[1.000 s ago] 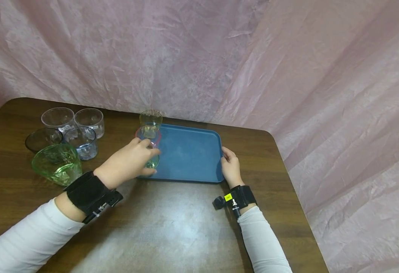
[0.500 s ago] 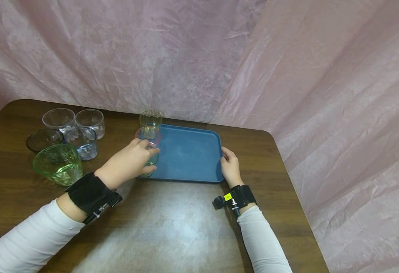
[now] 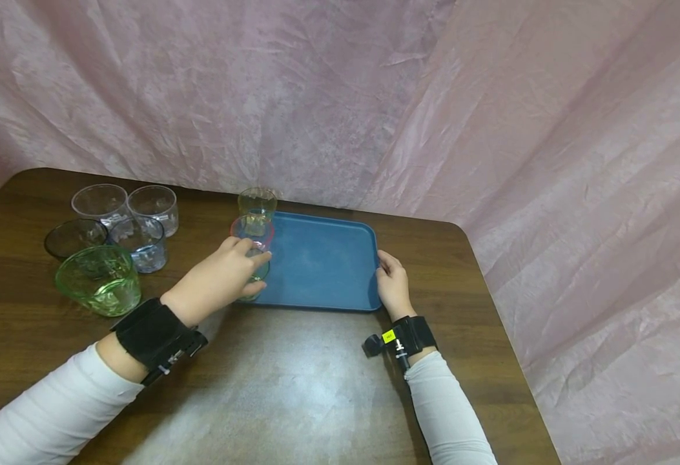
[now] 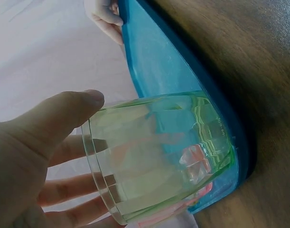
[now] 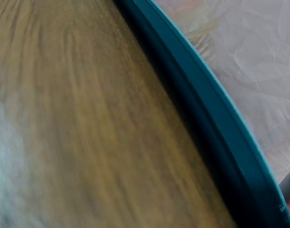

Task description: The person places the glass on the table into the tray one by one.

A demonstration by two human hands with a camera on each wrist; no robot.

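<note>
My left hand (image 3: 217, 274) is around the rim of a clear green-tinted glass (image 4: 154, 152), thumb on one side and fingers on the other. That glass stands upright at the near left corner of a blue tray (image 3: 322, 258). Just behind it on the tray is a pink-rimmed glass (image 3: 252, 227), partly covered by the hand in the head view. A yellow-tinted glass (image 3: 258, 201) stands at the tray's far left corner. My right hand (image 3: 394, 284) grips the tray's right edge, fingers at the rim; only a bit of it shows in the right wrist view.
Several more glasses stand grouped on the left of the wooden table (image 3: 293, 400): a large green one (image 3: 98, 281), a blue-tinted one (image 3: 144, 245), a dark one (image 3: 72, 239) and clear ones (image 3: 159, 206). A pink curtain (image 3: 340, 97) hangs behind the table.
Very little differs: the left thumb and the green glass have shifted slightly in the head view. The right hand and the tray stay in place.
</note>
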